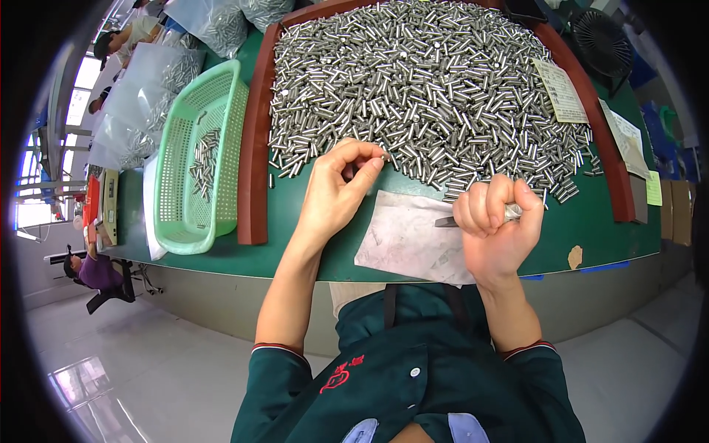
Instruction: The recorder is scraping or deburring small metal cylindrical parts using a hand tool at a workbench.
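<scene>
A wide heap of short, shiny metal pins (413,81) covers the far part of the green table. My left hand (334,186) is at the heap's near edge, thumb and forefinger pinched on what looks like one small metal pin (385,156). To its right, my right hand (493,221) is closed in a fist around a slim tool (446,221). The tool's dark, flat tip points left, and a pale wrapped end shows by the thumb; its middle is hidden by my fingers. Below the tip lies a smudged whitish cloth or paper sheet (406,240).
Dark red rails (253,162) border the heap. Left of them stands a green plastic basket (164,199) with some pins inside. Bags of pins (181,74), a scale (108,207), paper labels (560,92) and a black fan (602,44) are around. A person (102,272) sits far left.
</scene>
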{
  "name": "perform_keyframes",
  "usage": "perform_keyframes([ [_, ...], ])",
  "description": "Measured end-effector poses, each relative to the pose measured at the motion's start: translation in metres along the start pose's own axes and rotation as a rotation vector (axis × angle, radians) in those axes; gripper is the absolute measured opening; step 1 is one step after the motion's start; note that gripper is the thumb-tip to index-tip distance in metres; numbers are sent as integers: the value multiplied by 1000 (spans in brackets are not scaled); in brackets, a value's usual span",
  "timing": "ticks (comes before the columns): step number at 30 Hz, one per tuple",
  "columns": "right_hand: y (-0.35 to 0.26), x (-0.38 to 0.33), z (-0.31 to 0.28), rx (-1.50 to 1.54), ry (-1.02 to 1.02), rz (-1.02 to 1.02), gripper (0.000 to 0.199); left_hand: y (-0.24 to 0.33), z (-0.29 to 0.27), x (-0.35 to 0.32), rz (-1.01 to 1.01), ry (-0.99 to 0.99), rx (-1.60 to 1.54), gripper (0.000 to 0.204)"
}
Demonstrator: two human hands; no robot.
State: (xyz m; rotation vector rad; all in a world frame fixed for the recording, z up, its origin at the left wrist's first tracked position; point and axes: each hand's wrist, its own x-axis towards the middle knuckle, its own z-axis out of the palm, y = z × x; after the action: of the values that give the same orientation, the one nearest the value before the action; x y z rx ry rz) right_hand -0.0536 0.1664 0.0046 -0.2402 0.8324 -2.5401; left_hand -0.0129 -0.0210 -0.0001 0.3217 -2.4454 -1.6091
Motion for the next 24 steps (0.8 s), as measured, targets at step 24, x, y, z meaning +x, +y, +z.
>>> perform_keyframes([
  [24,3,2,-3,29,-171,43,43,15,45,-56,382,3,420,12],
])
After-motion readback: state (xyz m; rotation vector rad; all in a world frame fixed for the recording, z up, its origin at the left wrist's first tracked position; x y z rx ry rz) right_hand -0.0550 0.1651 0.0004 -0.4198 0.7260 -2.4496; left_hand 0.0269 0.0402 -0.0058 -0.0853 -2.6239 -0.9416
